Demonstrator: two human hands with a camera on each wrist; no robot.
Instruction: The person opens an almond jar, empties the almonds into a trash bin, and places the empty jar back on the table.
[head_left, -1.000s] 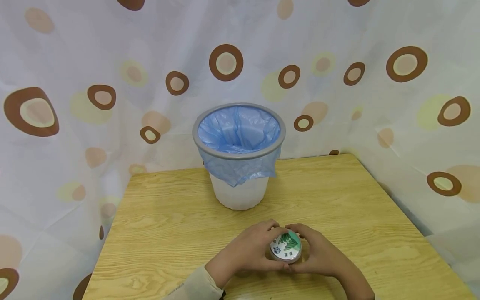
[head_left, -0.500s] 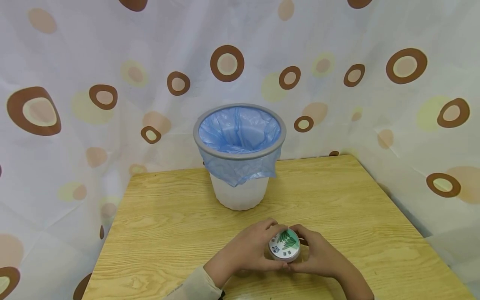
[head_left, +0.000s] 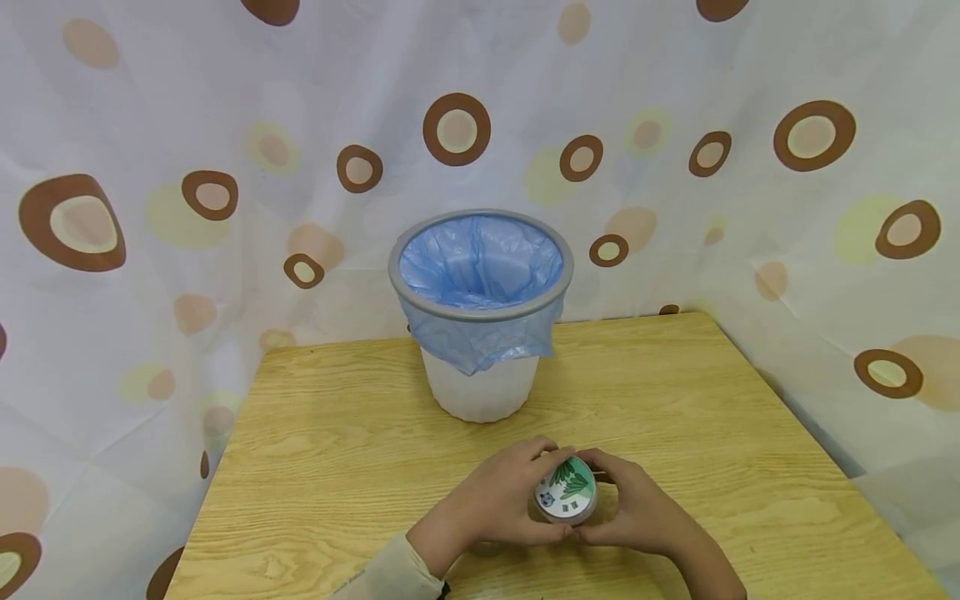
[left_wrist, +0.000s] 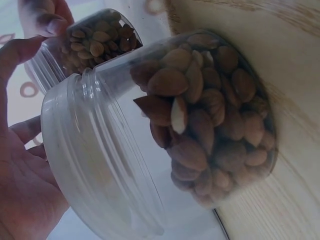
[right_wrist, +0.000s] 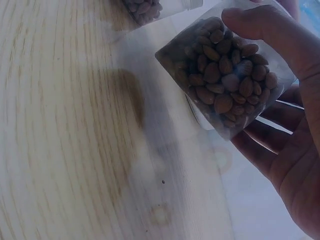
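In the head view my left hand [head_left: 502, 498] and right hand [head_left: 637, 510] grip a clear jar from opposite sides. Its round lid [head_left: 566, 490] is white and green, with printed green leaves. Brown almonds fill much of this held jar [right_wrist: 225, 75] in the right wrist view, where my right hand [right_wrist: 287, 105] has its thumb along one side and fingers around the other. A second clear jar of almonds [left_wrist: 200, 120] looms close in the left wrist view, standing on the table beside my left hand [left_wrist: 25, 185]. My left wrist mostly hides it from the head camera.
A white bin [head_left: 480, 387] with a grey rim and blue plastic liner [head_left: 483, 333] stands at the back of the wooden table [head_left: 322, 433]. Behind and along both sides hangs a white curtain [head_left: 300, 125] with brown ring patterns.
The held jar's lid has shifted slightly left between my hands. Both hands keep their grip and stay nearly where they were.
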